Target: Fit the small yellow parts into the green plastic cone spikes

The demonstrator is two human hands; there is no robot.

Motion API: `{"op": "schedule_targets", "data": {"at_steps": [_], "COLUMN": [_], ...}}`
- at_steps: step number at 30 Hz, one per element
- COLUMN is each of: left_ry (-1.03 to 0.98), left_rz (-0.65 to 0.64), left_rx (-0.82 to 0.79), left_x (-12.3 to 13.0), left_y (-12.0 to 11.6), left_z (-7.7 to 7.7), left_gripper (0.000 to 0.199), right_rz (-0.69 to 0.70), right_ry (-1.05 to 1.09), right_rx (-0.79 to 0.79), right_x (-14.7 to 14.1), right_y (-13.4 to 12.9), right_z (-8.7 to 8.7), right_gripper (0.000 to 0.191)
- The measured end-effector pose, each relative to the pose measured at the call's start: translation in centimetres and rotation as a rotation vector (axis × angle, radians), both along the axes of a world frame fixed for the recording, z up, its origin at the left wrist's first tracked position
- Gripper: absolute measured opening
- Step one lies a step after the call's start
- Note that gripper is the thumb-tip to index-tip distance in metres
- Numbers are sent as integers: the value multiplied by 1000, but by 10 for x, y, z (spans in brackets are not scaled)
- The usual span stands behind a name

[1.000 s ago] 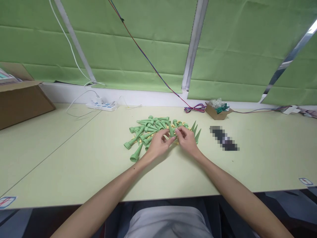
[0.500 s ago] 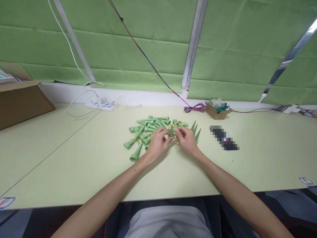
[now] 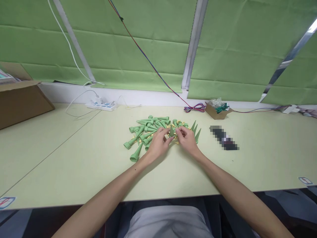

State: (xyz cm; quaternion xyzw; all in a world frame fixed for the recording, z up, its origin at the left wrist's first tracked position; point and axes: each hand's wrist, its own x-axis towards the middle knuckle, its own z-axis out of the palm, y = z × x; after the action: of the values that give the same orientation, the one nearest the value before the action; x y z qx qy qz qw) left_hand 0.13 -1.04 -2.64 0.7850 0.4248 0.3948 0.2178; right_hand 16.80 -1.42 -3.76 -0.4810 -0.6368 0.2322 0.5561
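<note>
Top [image 3: 168, 216] is showing at lower edge of view: light grey-white fabric, soft grey shading running across front, upper outline curving. Left forearm [image 3: 109, 191] and right forearm [image 3: 232, 185] are showing bare, tapering slimly toward hands. Small round dark mark [image 3: 135, 169] is standing out on left forearm. Left hand [image 3: 158, 144] and right hand [image 3: 187, 140] are showing bare.

A pale, cream-yellow table [image 3: 81, 168], crossed by a seam left of the heap of green cones [image 3: 136, 155], carries that heap, with small yellow pieces [image 3: 176, 142] strewn among it. Behind and left of the heap lies a white power strip [image 3: 105, 105]; farther left, a large cardboard box [image 3: 22, 104]. Behind and right are coiled wires [image 3: 196, 108] and a small open carton [image 3: 218, 114]; right, a dark, pixelated object [image 3: 225, 138].
</note>
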Motion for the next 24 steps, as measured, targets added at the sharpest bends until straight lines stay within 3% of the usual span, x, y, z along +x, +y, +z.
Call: {"op": "schedule_targets", "data": {"at_steps": [4,8,13,16,24], "left_ry": [-77,-195,-270,-334,-396], "left_rz": [28,11,-60,-109,-119], "left_rx": [-120,-286,-632,-801,-857], "left_x": [1,1,2,3,5], "left_y": [0,-1,-1,-3,-6], "left_z": [2,8,14,16,19], "left_gripper": [31,29,65,76,67], "right_rz": [-20,-47,-28,5,58], "right_ry": [48,73,27,-2,-16], "right_rx": [10,19,45,42,45], "right_x": [1,3,1,-1,-2], "right_y": [0,0,-1,-3,-5], "right_z": [-1,-2,-1,1,2], "right_gripper": [36,35,34,32,29]}}
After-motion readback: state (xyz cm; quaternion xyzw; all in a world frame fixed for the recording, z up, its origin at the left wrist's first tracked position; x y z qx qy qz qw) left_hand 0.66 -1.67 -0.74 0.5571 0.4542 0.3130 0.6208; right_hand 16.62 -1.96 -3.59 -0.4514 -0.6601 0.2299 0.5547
